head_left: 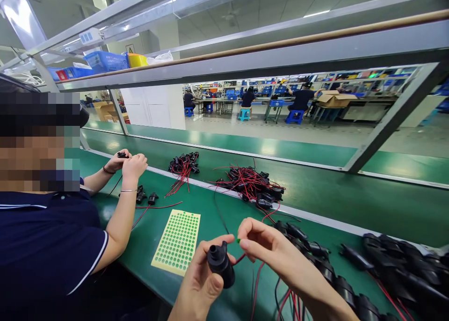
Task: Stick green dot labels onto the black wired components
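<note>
- The left hand (201,279), at the lower centre of the frame, has its fingers wrapped around a small black component (220,266); the thumb lies across the top of the body, and the open round end of the part points up and left.
- The right hand (266,246), just right of centre, has thumb and forefinger pinched narrowly on a small green dot sticker (238,240), held just beside the upper end of the component, close to it but apparently not yet touching.
- The component looks like rigid moulded plastic, light enough for a one-handed hold. Judged best grip: around the cylindrical body, as shown, keeping the open end clear.
- A red lead (257,276) trails from the component toward the lower edge. It appears thin and limp; pulling on it would likely strain the joint, so the body is the safer place to hold.
- The sticker is judged flimsy and tacky; only a fingertip-edge hold suits it.
- The sticker sheet (177,240) lies flat on the green bench (217,218), left of the hands.
- Piles of wired black parts (250,185) lie at centre; a row of like parts (386,265) fills the lower right.
- A co-worker at the left of the frame holds a small black part in both hands (128,164).
</note>
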The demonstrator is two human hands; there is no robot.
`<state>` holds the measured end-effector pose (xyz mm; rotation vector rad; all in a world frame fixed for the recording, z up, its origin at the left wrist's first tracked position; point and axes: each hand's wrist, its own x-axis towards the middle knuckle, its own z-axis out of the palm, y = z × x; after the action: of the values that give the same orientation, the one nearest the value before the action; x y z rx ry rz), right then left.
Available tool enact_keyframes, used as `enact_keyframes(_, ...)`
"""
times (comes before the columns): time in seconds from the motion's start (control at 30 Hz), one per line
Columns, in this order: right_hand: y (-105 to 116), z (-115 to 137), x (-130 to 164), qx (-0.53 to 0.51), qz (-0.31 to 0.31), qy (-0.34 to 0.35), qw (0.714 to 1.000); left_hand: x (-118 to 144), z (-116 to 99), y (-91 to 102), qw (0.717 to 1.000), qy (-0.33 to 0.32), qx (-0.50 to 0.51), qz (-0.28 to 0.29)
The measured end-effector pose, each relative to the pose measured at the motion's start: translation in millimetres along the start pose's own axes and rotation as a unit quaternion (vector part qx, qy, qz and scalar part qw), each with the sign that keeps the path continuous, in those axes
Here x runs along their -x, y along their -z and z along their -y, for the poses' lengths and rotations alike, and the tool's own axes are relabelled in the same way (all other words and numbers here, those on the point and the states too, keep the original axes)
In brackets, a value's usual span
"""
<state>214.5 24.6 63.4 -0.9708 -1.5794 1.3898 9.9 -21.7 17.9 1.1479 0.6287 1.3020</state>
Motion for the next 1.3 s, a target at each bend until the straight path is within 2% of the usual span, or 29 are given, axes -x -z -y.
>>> enact_keyframes(0.1,-10.2,2.2,4.2,0.120,-0.050,0.041,0.991,1.9,2.1,-4.0,1.000,-0.001,0.003,0.006)
enact_keyframes(0.2,-19.8,0.7,8.1,0.229,-0.138,0.132,0.955,4.8,6.3,-5.0,1.000,-0.003,0.014,0.004)
enact_keyframes(0.27,-24.1,-0.5,9.9,0.258,-0.190,0.184,0.929,6.3,8.8,-4.9,1.000,-0.013,0.017,0.002)
enact_keyframes(0.33,-26.1,-0.2,11.0,0.269,-0.207,0.210,0.917,7.1,10.9,-5.2,0.999,-0.024,0.026,-0.003)
enact_keyframes(0.47,-25.9,3.1,11.3,0.274,-0.175,0.215,0.921,7.3,13.4,-6.9,0.999,-0.028,0.042,-0.005)
enact_keyframes(0.63,-25.8,4.5,9.9,0.265,-0.175,0.223,0.922,8.7,15.1,-5.3,0.999,-0.015,0.037,-0.004)
enact_keyframes(0.8,-23.5,8.5,12.1,0.250,-0.165,0.217,0.929,9.3,16.6,0.8,1.000,-0.005,-0.015,-0.016)
enact_keyframes(0.9,-17.5,13.2,16.6,0.202,-0.136,0.160,0.957,8.4,17.3,3.7,0.990,-0.032,-0.125,-0.061)
enact_keyframes(1.0,-13.0,17.3,21.6,0.122,-0.031,0.045,0.991,7.2,19.0,5.6,0.970,-0.081,-0.215,-0.083)
enact_keyframes(1.1,-13.6,19.3,25.3,0.085,0.035,-0.021,0.996,6.0,20.5,8.1,0.961,-0.122,-0.240,-0.061)
enact_keyframes(1.3,-14.7,16.9,29.6,0.148,0.032,-0.014,0.988,2.7,17.4,14.5,0.948,-0.146,-0.281,0.041)
